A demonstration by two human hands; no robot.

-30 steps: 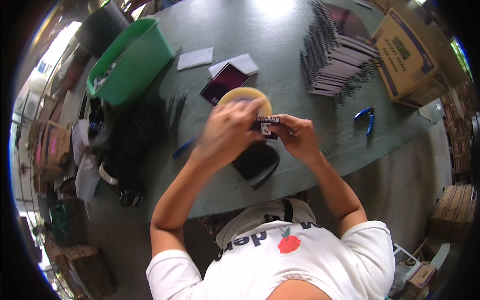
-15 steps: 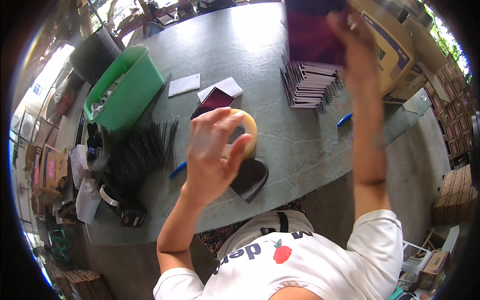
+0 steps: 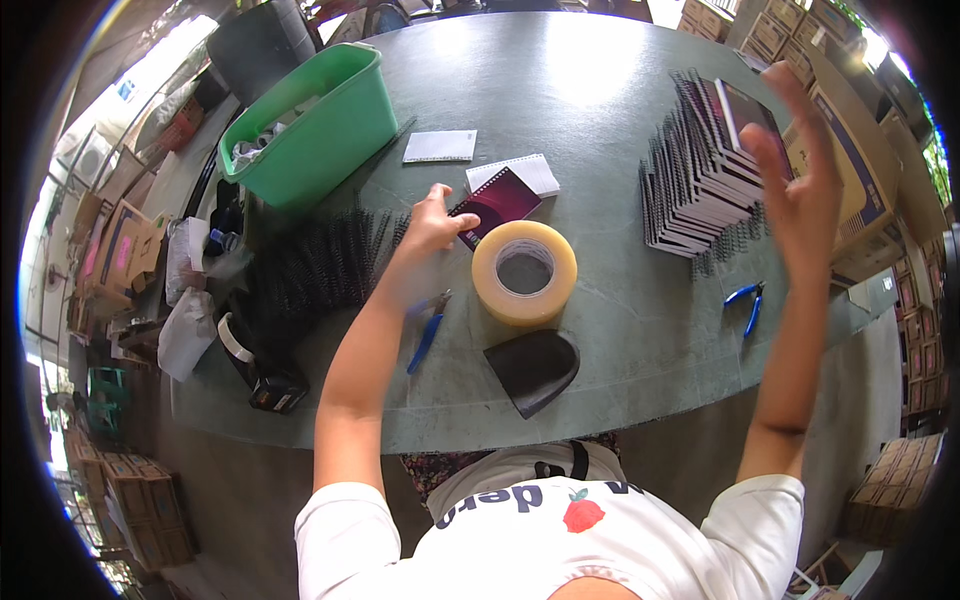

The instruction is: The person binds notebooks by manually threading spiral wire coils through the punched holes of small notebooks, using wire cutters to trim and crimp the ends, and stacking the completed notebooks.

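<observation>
At the left edge of a small spiral notebook with a dark purple cover (image 3: 510, 200), my left hand (image 3: 432, 222) has its thumb and forefinger apart. The thumb reaches the cover's edge; whether it touches is hard to tell. Two white spiral pads lie behind: one pad (image 3: 540, 175) partly under the notebook, another pad (image 3: 440, 146) farther off. My right hand (image 3: 805, 175), fingers spread and holding nothing, is beside a tall leaning stack of spiral notebooks (image 3: 700, 190). On top of that stack lies a dark-covered notebook (image 3: 748, 115).
A wide roll of clear tape (image 3: 560, 270) stands near a black curved pad (image 3: 532, 370). Blue-handled cutters lie on both sides: left cutters (image 3: 426, 342), right cutters (image 3: 752, 305). Black wire coils (image 3: 310, 265) heap below a green bin (image 3: 320, 140). A cardboard box (image 3: 850, 170) stands right.
My right hand has let go of a dark purple notebook at the stack. My left hand has moved from over the tape roll to the small purple notebook. The view has shifted.
</observation>
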